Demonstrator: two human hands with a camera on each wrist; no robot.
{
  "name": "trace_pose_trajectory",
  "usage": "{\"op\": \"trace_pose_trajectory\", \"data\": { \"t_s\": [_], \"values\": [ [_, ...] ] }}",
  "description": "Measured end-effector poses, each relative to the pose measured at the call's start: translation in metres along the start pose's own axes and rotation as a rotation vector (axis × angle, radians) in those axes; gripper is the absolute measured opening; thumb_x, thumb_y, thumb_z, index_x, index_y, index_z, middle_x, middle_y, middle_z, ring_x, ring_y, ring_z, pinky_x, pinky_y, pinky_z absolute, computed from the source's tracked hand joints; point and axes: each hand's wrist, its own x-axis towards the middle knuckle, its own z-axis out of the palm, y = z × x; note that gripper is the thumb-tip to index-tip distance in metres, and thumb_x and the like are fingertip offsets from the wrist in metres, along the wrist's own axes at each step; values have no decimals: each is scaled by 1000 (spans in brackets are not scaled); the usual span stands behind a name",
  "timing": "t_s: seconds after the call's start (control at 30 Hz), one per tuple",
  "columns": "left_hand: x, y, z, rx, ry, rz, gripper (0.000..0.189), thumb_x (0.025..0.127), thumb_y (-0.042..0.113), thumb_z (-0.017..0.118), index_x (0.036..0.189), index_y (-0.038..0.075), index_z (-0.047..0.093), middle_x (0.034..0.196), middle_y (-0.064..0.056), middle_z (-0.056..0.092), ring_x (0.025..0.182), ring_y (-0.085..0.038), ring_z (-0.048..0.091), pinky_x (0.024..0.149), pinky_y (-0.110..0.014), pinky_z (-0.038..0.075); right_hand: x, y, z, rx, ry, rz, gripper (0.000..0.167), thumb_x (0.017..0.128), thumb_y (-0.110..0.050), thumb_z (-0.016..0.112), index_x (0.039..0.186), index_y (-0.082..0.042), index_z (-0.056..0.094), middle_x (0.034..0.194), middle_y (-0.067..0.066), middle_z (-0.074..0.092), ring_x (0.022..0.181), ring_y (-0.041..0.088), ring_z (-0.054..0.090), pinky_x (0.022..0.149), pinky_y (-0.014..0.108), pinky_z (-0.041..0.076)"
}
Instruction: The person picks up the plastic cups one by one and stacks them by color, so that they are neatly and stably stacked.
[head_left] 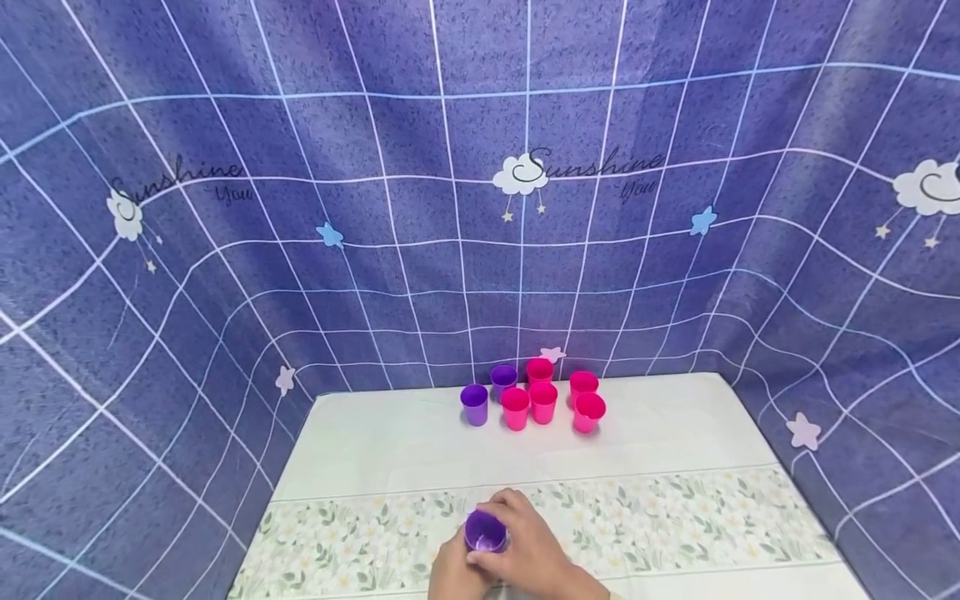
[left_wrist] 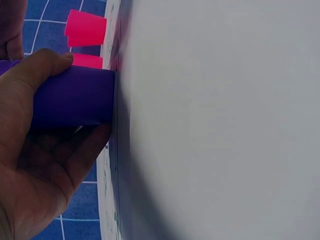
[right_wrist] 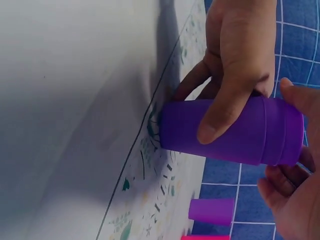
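— Item one: grip?
— Left hand [head_left: 454, 572] curls round the lower body of the nested purple cups [right_wrist: 245, 135]; right hand [head_left: 531, 543] holds them by the rims.
— Item two: position?
— Upright at the desk's [head_left: 360, 450] floral band [head_left: 675, 525]; contact with it unconfirmed. Two other purple cups [head_left: 476, 408] and five pink cups [head_left: 543, 405] stand at the rear.
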Motion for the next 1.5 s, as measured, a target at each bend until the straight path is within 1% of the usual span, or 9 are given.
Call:
{"op": "trace_pose_trajectory", "data": {
  "t_s": [0.13,0.27,0.43,0.57,0.7,0.9,1.03,1.23,1.5],
  "values": [
    [1,2,0,-42,-26,-32,63,74,28,91,130,8,69,103,-7,83,92,-25,81,84,-44,66,5,1,-2,-4,-8,2,63,73,-49,94,120,-11,76,101,-4,67,91,10,63,79,15,58],
    [2,2,0,-86,-47,-36,66,79,33,89,136,8,65,112,-8,82,101,-25,80,90,-45,66,12,2,-6,28,-37,33,66,68,-47,96,118,-8,78,95,0,67,86,13,63,76,17,58],
    [-2,7,-1,-117,-76,-71,79,80,37,89,143,8,51,117,-14,79,104,-31,79,90,-49,65,13,2,-9,68,-87,56,69,68,-45,97,121,-5,77,99,2,70,90,15,68,82,23,62],
    [-6,14,-1,-171,-39,-103,85,77,30,90,146,14,44,119,-14,79,104,-31,79,89,-48,65,14,0,-10,100,-137,100,68,70,-46,96,124,-10,76,101,3,70,92,16,68,84,25,63],
    [-6,18,-1,-240,11,-148,84,76,25,89,148,17,46,124,-11,78,109,-29,78,95,-48,64,16,1,-12,133,-182,135,68,69,-47,96,126,-16,76,103,2,69,95,16,68,86,27,63],
    [-5,19,-2,-312,-25,-120,69,86,34,85,143,9,54,133,-10,75,121,-29,74,104,-49,60,17,6,-12,178,-223,111,70,67,-50,96,124,-16,75,110,-1,68,103,13,67,96,28,62],
    [-4,19,-3,-367,-43,-108,64,88,34,84,139,7,57,131,-13,75,119,-33,74,100,-48,62,17,7,-8,185,-229,125,60,79,-55,88,124,-19,73,115,-5,67,106,11,67,95,29,62],
    [-3,20,-1,-298,-29,-154,69,77,27,88,136,8,59,124,-13,77,113,-33,76,98,-51,63,22,10,2,124,-191,193,35,105,-48,61,127,-23,67,122,-7,68,114,12,69,101,38,61],
    [-4,18,-2,-260,-29,-152,73,80,41,88,138,10,57,121,-7,78,109,-22,77,97,-41,63,37,17,11,92,-154,272,37,111,-47,46,124,-22,69,119,-11,67,118,15,68,109,47,56]
  ]
}}
